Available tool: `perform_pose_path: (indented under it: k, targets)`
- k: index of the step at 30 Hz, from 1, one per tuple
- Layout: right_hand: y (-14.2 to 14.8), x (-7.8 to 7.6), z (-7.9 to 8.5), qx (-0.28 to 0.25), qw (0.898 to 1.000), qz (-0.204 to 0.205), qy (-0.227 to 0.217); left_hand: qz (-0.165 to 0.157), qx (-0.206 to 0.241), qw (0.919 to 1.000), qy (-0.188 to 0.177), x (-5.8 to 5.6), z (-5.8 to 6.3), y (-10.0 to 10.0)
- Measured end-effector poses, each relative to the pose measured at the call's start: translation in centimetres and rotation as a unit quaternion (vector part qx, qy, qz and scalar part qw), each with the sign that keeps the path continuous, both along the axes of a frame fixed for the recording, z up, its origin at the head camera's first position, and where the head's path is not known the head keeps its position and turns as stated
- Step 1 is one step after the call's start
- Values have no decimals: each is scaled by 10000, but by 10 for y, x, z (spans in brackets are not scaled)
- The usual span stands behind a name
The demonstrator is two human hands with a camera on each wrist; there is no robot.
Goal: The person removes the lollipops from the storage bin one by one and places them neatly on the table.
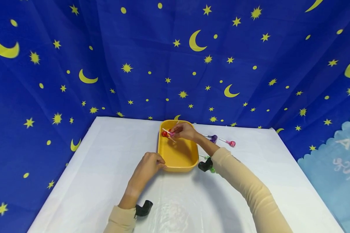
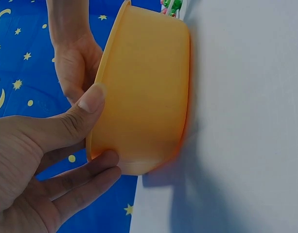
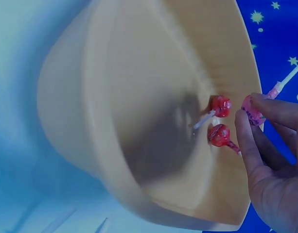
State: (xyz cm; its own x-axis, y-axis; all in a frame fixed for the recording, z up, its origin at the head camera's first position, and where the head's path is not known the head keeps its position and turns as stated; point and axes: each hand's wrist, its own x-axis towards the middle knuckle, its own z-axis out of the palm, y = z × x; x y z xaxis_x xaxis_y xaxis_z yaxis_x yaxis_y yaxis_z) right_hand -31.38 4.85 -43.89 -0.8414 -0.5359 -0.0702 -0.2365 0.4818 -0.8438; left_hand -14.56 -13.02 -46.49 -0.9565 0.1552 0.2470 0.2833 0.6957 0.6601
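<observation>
A yellow plastic tub (image 1: 178, 155) stands on the white table. My left hand (image 1: 148, 165) grips its near left corner, thumb (image 2: 92, 99) and fingers at the rim in the left wrist view. Over the tub's far end, my right hand (image 1: 184, 131) pinches a pink wrapped lollipop (image 3: 253, 110) by its candy head, its white stick pointing away from the palm. Two red lollipops, an upper one (image 3: 220, 106) and a lower one (image 3: 219, 135), lie inside against the far wall, just below the right fingertips.
Right of the tub lie purple lollipops (image 1: 213, 138) and a pink-red lollipop (image 1: 231, 143). Nearer, a green lollipop (image 1: 212, 170) is partly covered by the right wrist's black camera (image 1: 205, 165). A blue star-and-moon cloth (image 1: 163, 58) hangs behind the table.
</observation>
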Motion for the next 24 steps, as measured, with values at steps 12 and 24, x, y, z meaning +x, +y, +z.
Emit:
perform_pose_path:
  k: [12,24]
  targets:
    - [16,7,-1,106,9990,282,323,-20,37,10000,16,0,1,1]
    - [35,14,1,188,9995,-241,-40,17,-16,10000,71,0,0,1]
